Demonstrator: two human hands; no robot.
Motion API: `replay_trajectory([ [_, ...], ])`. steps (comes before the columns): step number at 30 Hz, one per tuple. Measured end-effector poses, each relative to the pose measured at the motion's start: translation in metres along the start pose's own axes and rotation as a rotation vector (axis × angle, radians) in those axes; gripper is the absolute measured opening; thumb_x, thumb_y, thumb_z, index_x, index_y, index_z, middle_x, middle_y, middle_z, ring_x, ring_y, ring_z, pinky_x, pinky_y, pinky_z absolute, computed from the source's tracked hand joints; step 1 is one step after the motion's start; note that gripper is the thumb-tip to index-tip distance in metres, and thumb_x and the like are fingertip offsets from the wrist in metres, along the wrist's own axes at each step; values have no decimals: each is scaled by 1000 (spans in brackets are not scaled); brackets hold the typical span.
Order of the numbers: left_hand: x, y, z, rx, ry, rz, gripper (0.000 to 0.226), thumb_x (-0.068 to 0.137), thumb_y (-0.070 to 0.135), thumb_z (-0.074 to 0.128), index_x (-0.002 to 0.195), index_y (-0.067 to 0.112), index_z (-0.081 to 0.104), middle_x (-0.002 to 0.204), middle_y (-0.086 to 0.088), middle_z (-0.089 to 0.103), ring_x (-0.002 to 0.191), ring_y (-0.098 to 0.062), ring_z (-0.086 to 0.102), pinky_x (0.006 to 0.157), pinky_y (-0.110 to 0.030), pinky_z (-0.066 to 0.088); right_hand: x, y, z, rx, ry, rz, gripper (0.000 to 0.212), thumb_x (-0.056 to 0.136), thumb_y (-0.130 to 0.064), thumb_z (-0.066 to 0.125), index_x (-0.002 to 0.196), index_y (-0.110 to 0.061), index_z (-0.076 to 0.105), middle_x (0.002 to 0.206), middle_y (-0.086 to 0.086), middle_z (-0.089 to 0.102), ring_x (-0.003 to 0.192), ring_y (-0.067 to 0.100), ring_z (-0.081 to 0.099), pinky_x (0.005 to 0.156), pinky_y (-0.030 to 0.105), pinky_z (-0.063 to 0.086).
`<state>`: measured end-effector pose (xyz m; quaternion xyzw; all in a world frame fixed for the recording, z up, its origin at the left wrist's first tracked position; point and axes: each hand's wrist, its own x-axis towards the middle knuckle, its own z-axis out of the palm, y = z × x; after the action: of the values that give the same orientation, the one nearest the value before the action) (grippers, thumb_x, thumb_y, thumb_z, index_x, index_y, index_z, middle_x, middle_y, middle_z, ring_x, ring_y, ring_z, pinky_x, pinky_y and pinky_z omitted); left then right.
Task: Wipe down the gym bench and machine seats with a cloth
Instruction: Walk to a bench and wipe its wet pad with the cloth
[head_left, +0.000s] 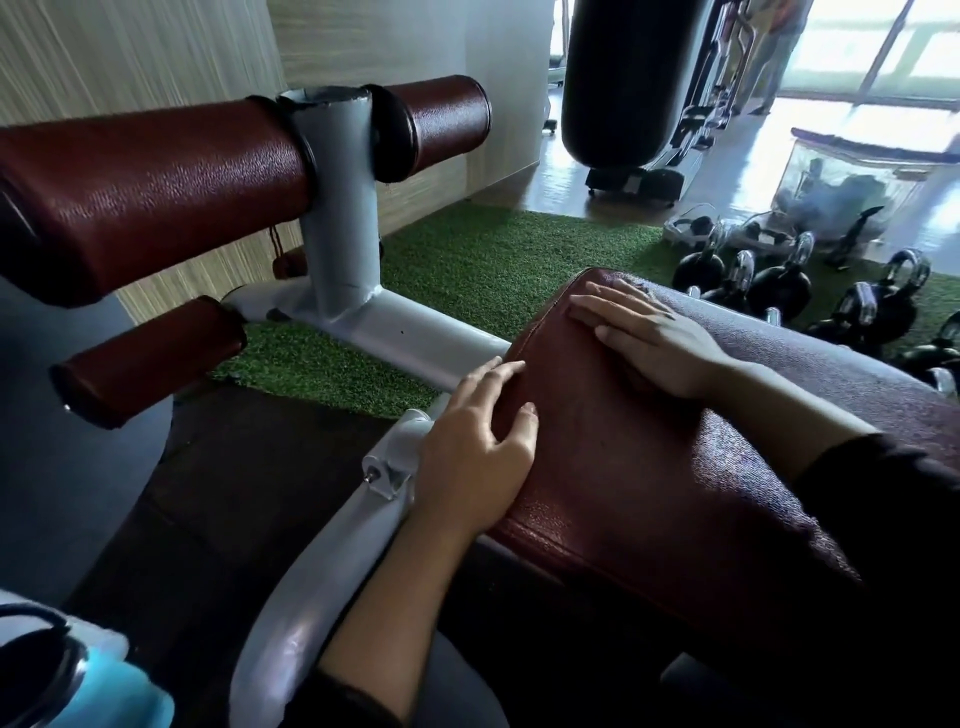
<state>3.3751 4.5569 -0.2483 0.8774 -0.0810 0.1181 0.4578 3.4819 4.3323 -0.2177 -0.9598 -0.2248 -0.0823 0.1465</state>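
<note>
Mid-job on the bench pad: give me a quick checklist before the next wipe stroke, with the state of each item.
1. Cloth in hand: not ok. No cloth shows under or in either hand.
2. Left hand on the bench pad: ok, resting on its near edge, fingers relaxed.
3. Right hand on the pad: ok, flat near the far end.
4. Pad surface free of objects: ok.
5. Pad already wiped: cannot tell.
6. Kettlebells away from the pad: ok, on the turf beyond it.
</note>
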Motion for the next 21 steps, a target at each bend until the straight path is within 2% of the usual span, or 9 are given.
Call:
replay_trajectory([
  [4,0,1,0,-33,21,-18,53,82,42,49,134,30,53,138,15,51,130,-3,43,112,-29,31,10,-32,13,40,12,33,44,101,-34,35,144,-40,28,156,-13,17,146,10,3,117,29,-3],
  [6,0,2,0,-45,35,-35,53,85,39,52,136,26,52,138,12,52,129,-5,44,112,-29,32,3,-43,14,60,-3,9,45,101,-34,34,144,-40,26,156,-13,16,146,10,2,117,27,-3],
  [9,-4,3,0,-98,75,-58,46,93,25,56,138,17,52,138,6,53,129,-7,45,111,-24,30,-14,-53,12,77,-37,-13,46,100,-34,35,144,-41,24,156,-15,13,146,10,0,118,28,-2],
  [12,-10,5,0,-226,128,-144,39,97,16,52,136,15,55,136,4,57,128,-8,47,108,-18,32,-34,-60,10,93,-69,-55,48,98,-40,32,145,-42,21,156,-15,12,146,10,0,120,33,0],
  [14,-17,6,0,-289,163,-191,36,99,15,48,134,16,57,133,4,58,122,-6,50,94,-3,33,-45,-62,10,106,-77,-65,47,99,-40,31,144,-43,19,156,-16,11,145,8,-1,120,34,0],
  [16,-24,5,0,-311,189,-173,35,101,12,45,134,14,57,129,3,59,116,-3,49,84,6,30,-49,-61,9,97,-83,-58,46,101,-36,32,144,-43,19,156,-17,10,145,6,-2,120,31,0],
  [21,-33,6,1,-387,225,-176,35,102,8,37,133,10,55,115,10,55,94,17,52,76,7,30,-29,-66,10,105,-61,50,45,101,-37,31,145,-42,22,156,-14,14,145,8,1,119,28,0],
])
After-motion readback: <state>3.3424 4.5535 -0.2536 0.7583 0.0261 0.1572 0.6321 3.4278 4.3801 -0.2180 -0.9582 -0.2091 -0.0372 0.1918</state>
